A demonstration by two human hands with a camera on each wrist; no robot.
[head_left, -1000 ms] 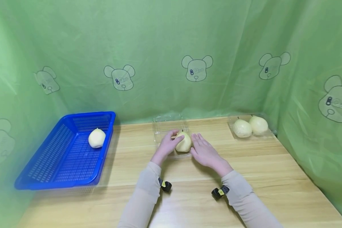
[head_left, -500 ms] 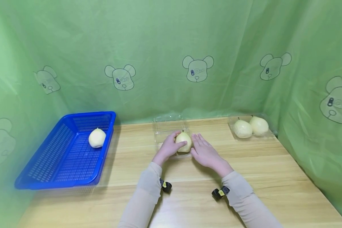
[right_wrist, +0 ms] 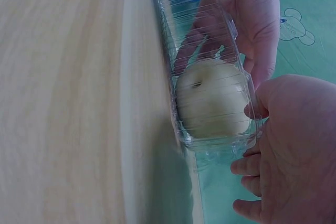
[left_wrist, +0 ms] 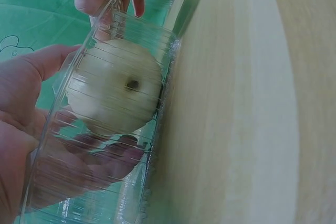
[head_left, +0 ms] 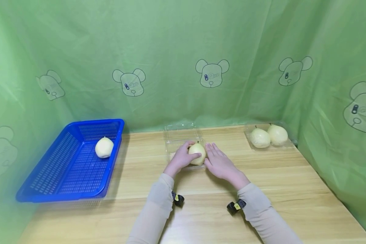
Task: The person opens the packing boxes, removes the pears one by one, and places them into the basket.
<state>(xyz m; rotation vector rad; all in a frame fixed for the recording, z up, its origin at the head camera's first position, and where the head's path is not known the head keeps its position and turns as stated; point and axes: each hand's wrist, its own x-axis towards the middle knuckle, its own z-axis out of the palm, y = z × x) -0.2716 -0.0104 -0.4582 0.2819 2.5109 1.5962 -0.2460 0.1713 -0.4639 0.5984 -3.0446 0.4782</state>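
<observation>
In the head view a pale yellow pear (head_left: 197, 154) sits upright at the right end of a clear plastic clamshell box (head_left: 170, 146), whose lid (head_left: 180, 126) stands raised at the back. My left hand (head_left: 181, 157) reaches into the box from the left and grips this pear, thumb in front. Through the ribbed wall, the left wrist view shows the pear's underside (left_wrist: 113, 87) with fingers beside it. My right hand (head_left: 220, 162) lies against the box's right end, fingers straight; in the right wrist view its thumb touches the box rim.
At the left stands a blue plastic basket (head_left: 102, 189) with one pear (head_left: 104, 147) in it. Another clear box with two pears (head_left: 260, 138) is at the back right. A green curtain (head_left: 170, 40) hangs behind the wooden table (head_left: 207, 217).
The pear has shifted slightly toward me and to the right, settling lower in the box. My left hand moved with it. The right hand has stayed almost in place.
</observation>
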